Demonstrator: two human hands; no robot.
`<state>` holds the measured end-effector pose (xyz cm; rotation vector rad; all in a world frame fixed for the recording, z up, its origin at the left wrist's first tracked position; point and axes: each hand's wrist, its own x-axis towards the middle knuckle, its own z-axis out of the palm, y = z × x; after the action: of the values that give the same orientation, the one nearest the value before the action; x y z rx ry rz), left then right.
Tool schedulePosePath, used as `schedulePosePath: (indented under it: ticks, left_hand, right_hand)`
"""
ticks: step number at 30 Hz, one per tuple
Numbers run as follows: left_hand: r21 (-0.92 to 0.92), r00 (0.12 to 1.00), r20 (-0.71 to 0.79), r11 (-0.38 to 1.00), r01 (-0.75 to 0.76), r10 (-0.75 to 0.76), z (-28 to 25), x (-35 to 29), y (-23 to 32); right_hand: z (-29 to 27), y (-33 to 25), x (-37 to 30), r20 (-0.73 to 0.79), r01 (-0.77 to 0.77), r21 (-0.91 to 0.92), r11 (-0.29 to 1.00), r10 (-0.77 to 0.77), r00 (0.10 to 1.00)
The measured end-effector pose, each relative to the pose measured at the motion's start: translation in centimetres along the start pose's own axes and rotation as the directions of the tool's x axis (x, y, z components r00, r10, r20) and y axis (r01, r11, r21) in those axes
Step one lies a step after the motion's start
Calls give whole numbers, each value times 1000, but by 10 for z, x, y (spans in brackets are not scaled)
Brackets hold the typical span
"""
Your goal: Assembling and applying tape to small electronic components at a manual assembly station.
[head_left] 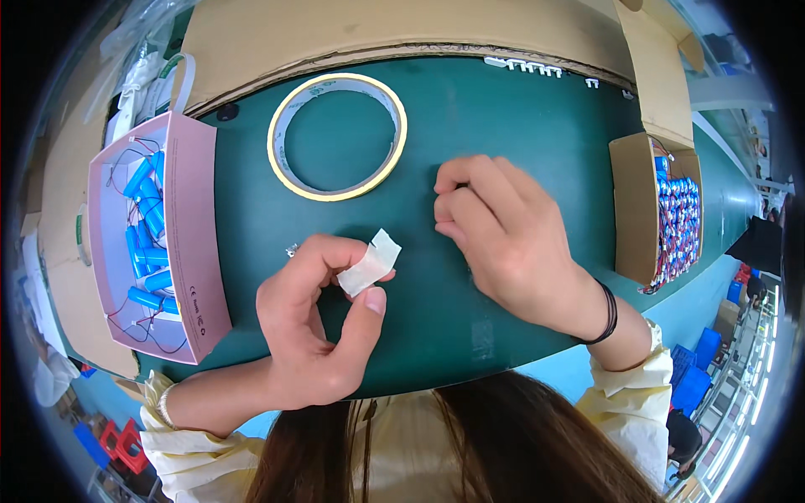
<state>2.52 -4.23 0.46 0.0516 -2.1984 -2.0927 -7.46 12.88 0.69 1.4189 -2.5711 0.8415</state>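
Observation:
Between the thumb and fingers of my left hand (314, 314) is a short torn piece of pale masking tape (370, 264), tilted upward. My right hand (507, 235) hovers a little to its right with the fingers curled in. Whatever those fingertips may hold is hidden or too small to make out. Beyond both hands a large roll of masking tape (401, 142) lies flat on the green table (470, 109). A tiny silvery scrap (292, 250) rests just left of my left hand's fingers.
At the left stands a pink box (197, 243) of loose blue cylindrical cells with wires. On the right, a cardboard box (633, 214) holds tightly packed blue wired cells. Cardboard (402, 29) borders the far table edge, with small white plastic parts (524, 67) beside it.

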Motion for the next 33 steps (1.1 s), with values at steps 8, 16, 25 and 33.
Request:
schedulePosePath:
  ticks: [8,16,25,33]
  left_hand:
    - [-35,999,-28,999,35,-36,0,-1,1]
    - [-38,1000,-10,999,21,-22,-2,0,0]
    - [-43,1000,-22,999,4,-5,-1,-1,-1]
    - [-17,1000,-14,1000,-18,18,0,1,-2]
  right_hand:
    - [-8,9,2,58,-115,267,957,103,993]
    - [-14,6,4,138,-309,394,866,277,951]
    - [-6,8,3,45,-123,249,961,115,992]
    - [1,1,1,-10,17,-15,1000,-17,1000]
